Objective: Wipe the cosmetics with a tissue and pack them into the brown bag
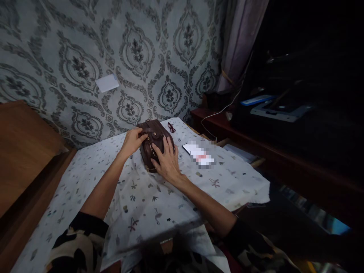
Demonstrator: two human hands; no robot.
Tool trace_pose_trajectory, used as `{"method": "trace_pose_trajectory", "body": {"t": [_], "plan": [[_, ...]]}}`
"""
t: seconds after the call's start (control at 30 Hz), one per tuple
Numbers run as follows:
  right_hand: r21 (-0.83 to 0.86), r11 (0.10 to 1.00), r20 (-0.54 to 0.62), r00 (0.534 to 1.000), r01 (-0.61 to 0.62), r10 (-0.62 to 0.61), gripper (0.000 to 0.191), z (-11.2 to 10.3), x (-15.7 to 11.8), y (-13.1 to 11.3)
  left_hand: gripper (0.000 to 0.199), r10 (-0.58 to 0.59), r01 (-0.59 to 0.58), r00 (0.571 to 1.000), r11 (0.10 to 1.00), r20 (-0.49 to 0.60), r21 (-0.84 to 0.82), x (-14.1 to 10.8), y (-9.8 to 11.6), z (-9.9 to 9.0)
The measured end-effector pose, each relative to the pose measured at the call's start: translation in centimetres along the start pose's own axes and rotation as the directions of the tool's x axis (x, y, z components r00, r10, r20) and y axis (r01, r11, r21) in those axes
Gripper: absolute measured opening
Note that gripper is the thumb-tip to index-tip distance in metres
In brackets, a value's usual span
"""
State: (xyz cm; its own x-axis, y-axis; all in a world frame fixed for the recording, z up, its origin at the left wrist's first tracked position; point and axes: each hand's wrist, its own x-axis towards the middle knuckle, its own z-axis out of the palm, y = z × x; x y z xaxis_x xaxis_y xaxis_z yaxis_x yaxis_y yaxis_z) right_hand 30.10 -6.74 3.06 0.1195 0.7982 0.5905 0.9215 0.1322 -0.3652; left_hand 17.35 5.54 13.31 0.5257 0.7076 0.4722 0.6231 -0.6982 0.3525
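A dark brown bag (155,127) with gold-coloured zips and fittings lies on the cloth-covered table. At its left side is my left hand (133,142), its thumb and fingers closed on the bag near a zip; exactly which part they pinch is hard to make out. My right hand (167,161) rests across the front of the bag with fingers spread, pressing on its surface and covering part of it. To the right of the bag lies a phone (199,154) with a lit, blurred screen.
Dark red eyeglasses (171,127) sit behind the bag. The white patterned cloth (142,212) covers the table, which meets a wallpapered wall carrying a white card (107,82). Wooden furniture (25,151) stands left; a dark shelf with a white cable (218,112) stands right.
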Motion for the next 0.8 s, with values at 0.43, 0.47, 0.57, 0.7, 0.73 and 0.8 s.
{"method": "trace_pose_trajectory", "body": {"t": [0.43, 0.47, 0.57, 0.7, 0.73, 0.8], "plan": [[-0.030, 0.999, -0.008, 1.000, 0.012, -0.012, 0.056, 0.0, -0.1, 0.0, 0.018, 0.017, -0.016, 0.999, 1.000, -0.030, 0.018, -0.7, 0.7, 0.4], [-0.032, 0.999, -0.004, 1.000, 0.010, -0.010, 0.055, -0.1, -0.1, 0.0, 0.019, 0.014, -0.014, 0.999, 1.000, -0.030, 0.024, -0.8, 0.7, 0.4], [-0.038, 0.999, 0.000, 1.000, 0.008, -0.008, 0.052, -0.1, -0.1, -0.1, 0.021, 0.000, 0.002, 1.000, 0.999, -0.030, 0.044, -0.9, 1.0, 0.4], [-0.045, 0.999, -0.009, 1.000, 0.016, -0.016, 0.051, -0.2, -0.1, -0.1, 0.022, -0.006, 0.007, 1.000, 0.999, -0.029, 0.035, -1.1, 1.1, 0.4], [-0.045, 0.999, -0.008, 1.000, 0.016, -0.017, 0.051, -0.2, -0.2, 0.0, 0.022, -0.004, 0.005, 1.000, 1.000, -0.028, 0.026, -1.2, 1.1, 0.4], [-0.046, 0.999, -0.004, 1.000, 0.017, -0.017, 0.053, -0.2, -0.1, -0.1, 0.023, 0.005, -0.005, 1.000, 1.000, -0.026, 0.003, -1.3, 1.0, 0.4]]}}
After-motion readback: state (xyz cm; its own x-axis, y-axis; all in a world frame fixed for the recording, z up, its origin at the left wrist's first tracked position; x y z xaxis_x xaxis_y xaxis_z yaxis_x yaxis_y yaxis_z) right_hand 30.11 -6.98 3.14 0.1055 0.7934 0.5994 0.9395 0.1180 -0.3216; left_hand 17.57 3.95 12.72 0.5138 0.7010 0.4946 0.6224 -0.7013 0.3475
